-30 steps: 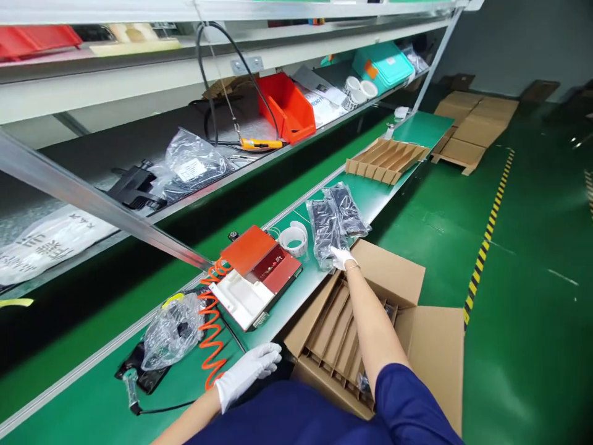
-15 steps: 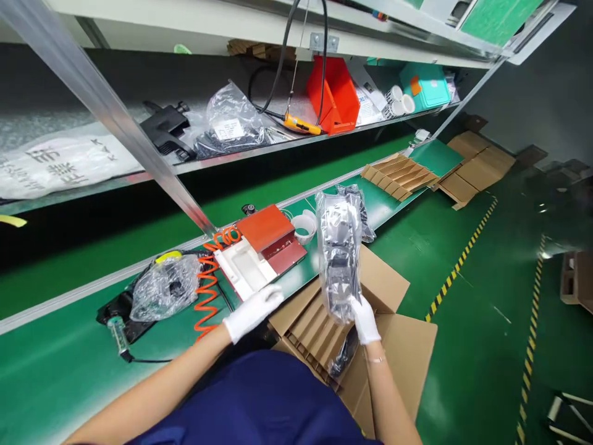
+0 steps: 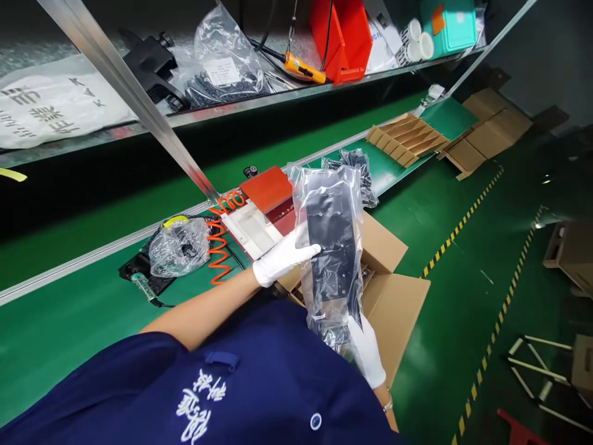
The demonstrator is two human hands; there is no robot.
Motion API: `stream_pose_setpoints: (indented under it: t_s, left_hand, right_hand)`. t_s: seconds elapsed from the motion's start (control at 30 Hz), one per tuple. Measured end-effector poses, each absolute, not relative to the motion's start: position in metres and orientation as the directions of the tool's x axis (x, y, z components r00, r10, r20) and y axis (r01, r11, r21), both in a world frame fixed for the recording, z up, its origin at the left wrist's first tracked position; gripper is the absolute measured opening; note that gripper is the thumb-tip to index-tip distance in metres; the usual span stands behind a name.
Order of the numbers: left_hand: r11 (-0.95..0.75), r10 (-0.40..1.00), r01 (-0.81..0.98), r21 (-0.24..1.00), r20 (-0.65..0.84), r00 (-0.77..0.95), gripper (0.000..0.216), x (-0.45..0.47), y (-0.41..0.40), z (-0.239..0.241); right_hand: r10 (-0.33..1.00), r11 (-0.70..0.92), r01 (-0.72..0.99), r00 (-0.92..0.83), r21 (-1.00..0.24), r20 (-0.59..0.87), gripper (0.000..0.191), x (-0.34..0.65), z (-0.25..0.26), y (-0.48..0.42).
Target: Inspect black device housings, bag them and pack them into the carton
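**A:** What is lying toward the worktop's left end?

**B:** A crumpled clear bag [image 3: 178, 247] is lying there. An orange coiled hose [image 3: 220, 247] is curling just beside it, and a red-and-white fixture [image 3: 259, 213] is sitting next along.

**A:** What is the left hand doing?

**B:** The gloved left hand [image 3: 282, 259] is laying its fingers against the left edge of the bagged black plate [image 3: 331, 247]. I cannot tell whether it is pinching it.

**A:** Where is that plate?

**B:** It is hanging upright in the air, off the worktop's near edge and over the open cardboard box [image 3: 393, 290]. The right hand [image 3: 365, 349] is clamping the bag's bottom end from beneath.

**A:** And further right?

**B:** Another bagged part [image 3: 359, 176] is lying on the worktop behind the plate. A cardboard divider [image 3: 407, 139] is sitting toward the right end.
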State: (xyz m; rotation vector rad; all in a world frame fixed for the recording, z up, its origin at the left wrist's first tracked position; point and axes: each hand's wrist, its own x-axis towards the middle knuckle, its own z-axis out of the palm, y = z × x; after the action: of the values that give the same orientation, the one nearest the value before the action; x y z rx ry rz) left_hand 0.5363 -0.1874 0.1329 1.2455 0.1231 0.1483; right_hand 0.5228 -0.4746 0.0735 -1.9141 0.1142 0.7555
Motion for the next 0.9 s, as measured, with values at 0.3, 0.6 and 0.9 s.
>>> stream_pose_setpoints:
  t_s: [0.3, 0.6, 0.9]
  left_hand:
    - [0.294, 0.183, -0.029, 0.955, -0.026, 0.983, 0.079, 0.538, -0.188, 0.141]
    - [0.333, 0.217, -0.028, 0.943, -0.048, 0.975, 0.049, 0.546, -0.191, 0.140]
    - [0.412, 0.210, -0.013, 0.911, -0.081, 0.974, 0.056, 0.544, -0.194, 0.145]
  right_hand:
    - [0.241, -0.491, -0.361, 0.818, -0.793, -0.522, 0.096, 0.517, 0.118, -0.474]
    - [0.280, -0.416, -0.342, 0.833, -0.842, -0.477, 0.085, 0.515, 0.141, -0.477]
    - [0.312, -0.515, -0.194, 0.865, -0.835, -0.393, 0.075, 0.510, 0.137, -0.482]
